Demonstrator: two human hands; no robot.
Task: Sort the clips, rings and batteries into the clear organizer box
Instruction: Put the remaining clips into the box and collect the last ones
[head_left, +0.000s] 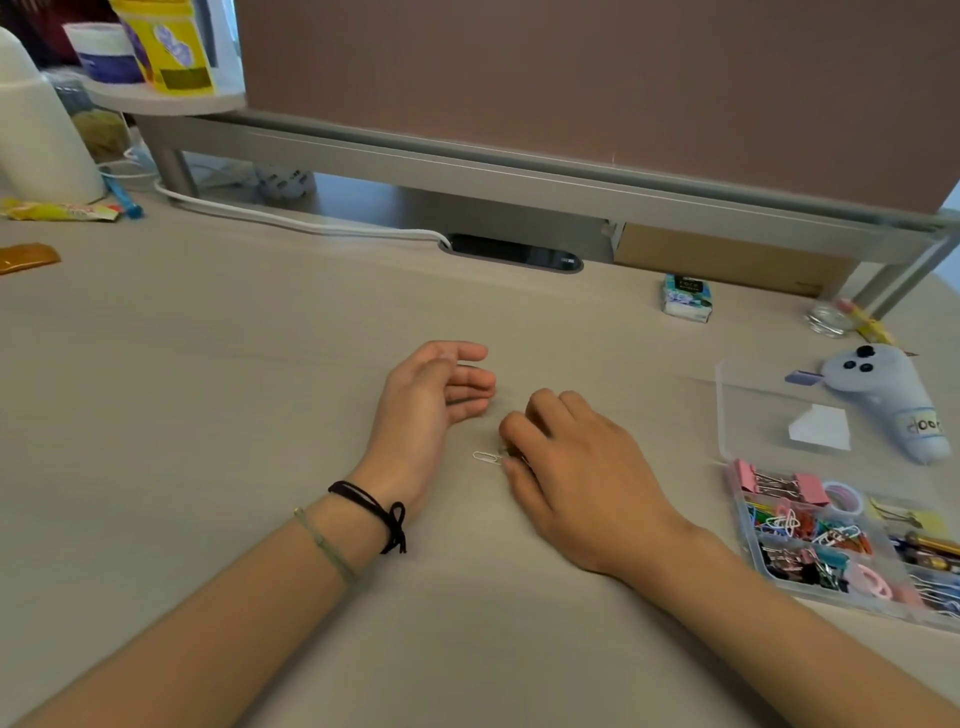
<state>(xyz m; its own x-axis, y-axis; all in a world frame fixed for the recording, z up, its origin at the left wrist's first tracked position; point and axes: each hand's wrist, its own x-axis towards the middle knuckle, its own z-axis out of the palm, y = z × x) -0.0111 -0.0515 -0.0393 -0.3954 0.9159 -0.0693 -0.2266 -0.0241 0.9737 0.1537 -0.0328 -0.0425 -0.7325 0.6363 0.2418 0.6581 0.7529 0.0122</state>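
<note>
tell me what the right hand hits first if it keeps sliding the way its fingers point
Most likely the white paper clip, lying on the desk just off the right hand fingertips; beyond it sits the left hand, though depth is unclear.

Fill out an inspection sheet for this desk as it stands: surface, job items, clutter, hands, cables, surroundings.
Surface: beige desk, bare in the middle.
Job's things: clear organizer box, lid open, at right, compartments holding binder clips, coloured paper clips, rings and batteries; one white paper clip loose on the desk.
Clutter: tissue pack, plush toy, snack wrappers at far left.
Hands: left hand open, resting palm inward; right hand fingers curled beside the paper clip, grip hidden.
Cables: white cable running into the desk grommet.
Surroundings: partition panel, grey shelf rail.
</note>
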